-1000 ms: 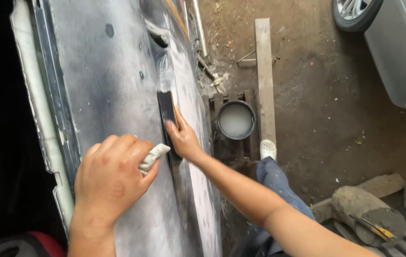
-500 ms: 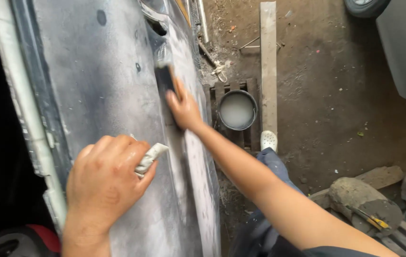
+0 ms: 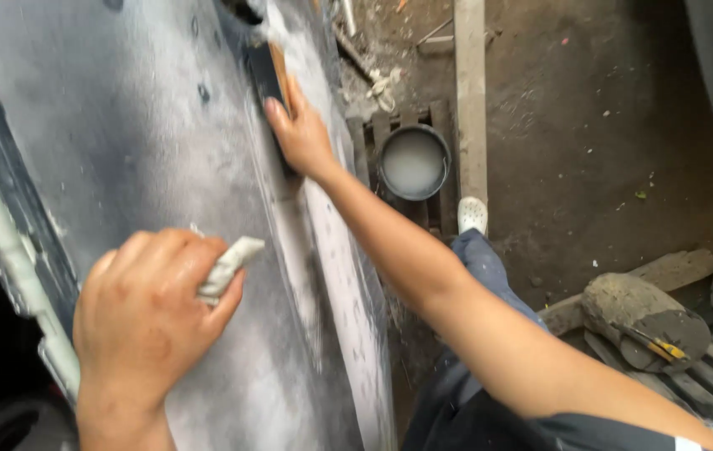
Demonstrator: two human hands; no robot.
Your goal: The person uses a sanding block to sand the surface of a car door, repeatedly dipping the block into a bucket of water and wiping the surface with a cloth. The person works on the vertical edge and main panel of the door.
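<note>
While our left hand (image 3: pixel 152 313) clutches a folded rag (image 3: pixel 229 266), our right hand (image 3: pixel 302 134) presses a sanding block (image 3: pixel 266 71) to the grey car panel (image 3: pixel 122 142).

1. The grey car panel (image 3: pixel 147 167) fills the left half of the frame; its broad middle lies bare between the two hands, open for a pass.
2. Upper centre, the right hand (image 3: pixel 302 134) presses a dark sanding block (image 3: pixel 268 71) flat on the panel, blocking that strip.
3. Lower left, the left hand (image 3: pixel 152 313) with a wadded cloth (image 3: pixel 229 266) occupies the panel's near end.
4. Centre right, a pot of pale liquid (image 3: pixel 413 161) stands on slats just beside the panel edge, a plank (image 3: pixel 471 92) alongside.
5. Upper right, bare dirt ground (image 3: pixel 607 150) gives free room; lower right is cluttered with wood scraps (image 3: pixel 649 313).
</note>
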